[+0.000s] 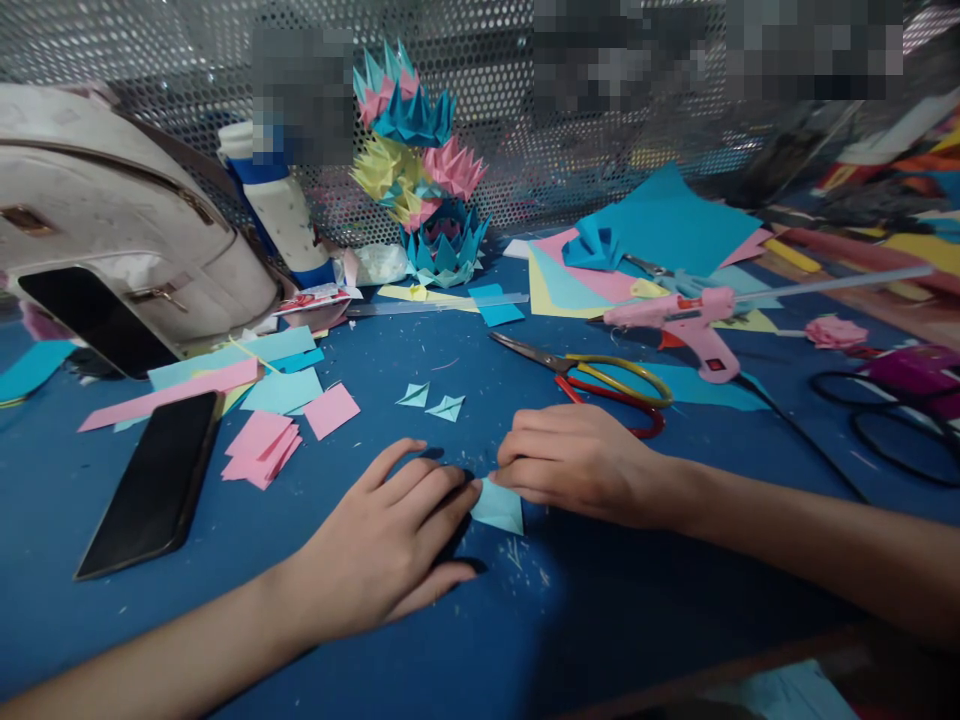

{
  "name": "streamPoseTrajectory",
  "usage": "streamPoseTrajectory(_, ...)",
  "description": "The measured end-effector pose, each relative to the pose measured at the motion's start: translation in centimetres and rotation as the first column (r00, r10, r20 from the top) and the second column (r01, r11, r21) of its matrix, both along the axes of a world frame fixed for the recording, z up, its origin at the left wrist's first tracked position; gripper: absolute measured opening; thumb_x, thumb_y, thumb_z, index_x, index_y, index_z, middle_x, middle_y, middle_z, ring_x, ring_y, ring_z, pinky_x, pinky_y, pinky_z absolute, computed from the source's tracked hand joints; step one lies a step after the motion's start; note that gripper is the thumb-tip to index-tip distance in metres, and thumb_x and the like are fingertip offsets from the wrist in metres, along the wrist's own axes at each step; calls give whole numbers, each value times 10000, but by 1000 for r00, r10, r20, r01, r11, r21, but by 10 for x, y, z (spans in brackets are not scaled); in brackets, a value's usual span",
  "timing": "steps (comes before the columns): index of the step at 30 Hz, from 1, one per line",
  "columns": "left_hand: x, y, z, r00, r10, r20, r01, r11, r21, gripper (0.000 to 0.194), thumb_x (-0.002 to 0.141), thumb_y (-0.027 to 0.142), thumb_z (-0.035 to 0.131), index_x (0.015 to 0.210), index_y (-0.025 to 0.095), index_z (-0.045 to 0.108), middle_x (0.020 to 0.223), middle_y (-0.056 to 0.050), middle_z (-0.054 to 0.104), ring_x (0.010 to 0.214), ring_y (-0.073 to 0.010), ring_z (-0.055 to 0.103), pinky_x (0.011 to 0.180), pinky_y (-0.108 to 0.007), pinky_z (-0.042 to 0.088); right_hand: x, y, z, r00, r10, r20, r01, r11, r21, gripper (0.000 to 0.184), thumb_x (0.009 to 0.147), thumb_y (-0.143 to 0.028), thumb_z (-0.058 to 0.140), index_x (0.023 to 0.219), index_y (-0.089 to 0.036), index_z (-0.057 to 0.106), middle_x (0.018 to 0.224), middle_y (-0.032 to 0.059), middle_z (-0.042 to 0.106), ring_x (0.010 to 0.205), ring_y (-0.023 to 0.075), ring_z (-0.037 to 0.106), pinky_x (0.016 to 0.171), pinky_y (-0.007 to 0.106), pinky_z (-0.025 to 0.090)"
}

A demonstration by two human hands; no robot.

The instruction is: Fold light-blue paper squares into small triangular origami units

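A small light-blue paper square lies on the blue table between my hands. My left hand lies flat on the table, fingers stretched, fingertips pressing the paper's left edge. My right hand is curled, its fingers pinching the paper's upper right edge. Two small folded light-blue paper pieces lie just beyond my hands.
Scissors with red and yellow handles and a pink glue gun lie at right. Pink paper squares and a black phone sit at left, a white bag behind. Stacked paper flowers stand at the back.
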State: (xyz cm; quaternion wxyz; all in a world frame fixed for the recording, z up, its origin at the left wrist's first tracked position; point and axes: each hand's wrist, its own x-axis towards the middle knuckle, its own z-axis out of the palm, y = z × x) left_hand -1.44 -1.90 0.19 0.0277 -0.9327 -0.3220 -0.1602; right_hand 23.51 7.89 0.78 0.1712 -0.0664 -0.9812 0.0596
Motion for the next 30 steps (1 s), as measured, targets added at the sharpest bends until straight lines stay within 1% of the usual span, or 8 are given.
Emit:
streamPoseTrajectory(5, 0, 0, 1, 998, 23, 55, -22, 1000, -4, 455, 1064, 419, 334, 1321, 114, 554, 1155, -116, 646, 1061, -248, 582, 1091, -498, 334, 0, 1, -1, 1000, 0, 5, -1, 999, 39, 286, 1040, -253, 404, 971, -208, 679, 901, 21, 649, 805, 148, 485, 666, 286, 348)
streamPoseTrajectory(11, 2, 1, -1, 1000, 20, -8, -20, 998, -51, 563, 1046, 525, 306, 1372, 112, 506, 1215, -134, 603, 1097, -270, 554, 1099, -522, 325, -2, 0, -1, 1000, -17, 14, 16, 994, 106, 316, 1043, -253, 404, 912, -204, 687, 858, 21, 650, 798, 157, 474, 642, 295, 335)
streamPoseTrajectory(13, 2, 1, -1, 1000, 17, -21, -18, 998, -56, 573, 1043, 531, 311, 1381, 108, 497, 1216, -137, 593, 1094, -276, 546, 1091, -522, 329, -2, 0, 0, 1000, -13, 24, 12, 998, 63, 319, 1043, -253, 403, 917, -197, 690, 879, 29, 664, 813, 160, 490, 661, 295, 346)
streamPoseTrajectory(15, 2, 2, -1, 999, 14, -29, -16, 998, -57, 573, 1041, 526, 323, 1387, 101, 492, 1215, -139, 588, 1096, -281, 538, 1081, -520, 334, -2, 2, 1, 999, -26, 22, 27, 998, -62, 278, 1034, -262, 438, 949, -191, 693, 911, 34, 677, 838, 157, 520, 702, 285, 374)
streamPoseTrajectory(18, 3, 2, 0, 999, 13, -31, -15, 998, -57, 574, 1039, 525, 329, 1381, 97, 498, 1207, -137, 589, 1088, -285, 534, 1069, -516, 338, -3, 4, 3, 995, -99, 15, 99, 955, -279, 151, 974, -288, 578, 974, -198, 699, 919, 20, 689, 867, 149, 560, 737, 265, 405)
streamPoseTrajectory(20, 3, 2, 0, 999, 13, -31, -15, 998, -60, 570, 1041, 523, 331, 1379, 97, 501, 1209, -133, 592, 1083, -283, 533, 1069, -511, 328, -3, 5, 4, 990, -141, 25, 141, 926, -351, 103, 925, -289, 654, 950, -204, 708, 896, 8, 693, 865, 149, 568, 733, 259, 411)
streamPoseTrajectory(25, 1, 0, -1, 1000, 13, -16, -13, 999, -43, 478, 1058, 437, 353, 1379, 121, 514, 1231, -117, 597, 1082, -266, 523, 1083, -489, 280, -2, 4, 3, 989, -145, 10, 138, 914, -382, 89, 924, -244, 652, 896, -195, 720, 865, 6, 701, 840, 143, 574, 730, 256, 413)
streamPoseTrajectory(30, 1, 0, 0, 1000, 2, 10, -1, 1000, -25, 396, 1066, 366, 359, 1325, 156, 573, 1224, -100, 605, 1088, -248, 527, 1087, -460, 254, 2, 4, 1, 996, -77, -52, 57, 948, -312, 146, 967, -247, 589, 904, -200, 711, 868, 7, 697, 831, 136, 560, 729, 255, 399)
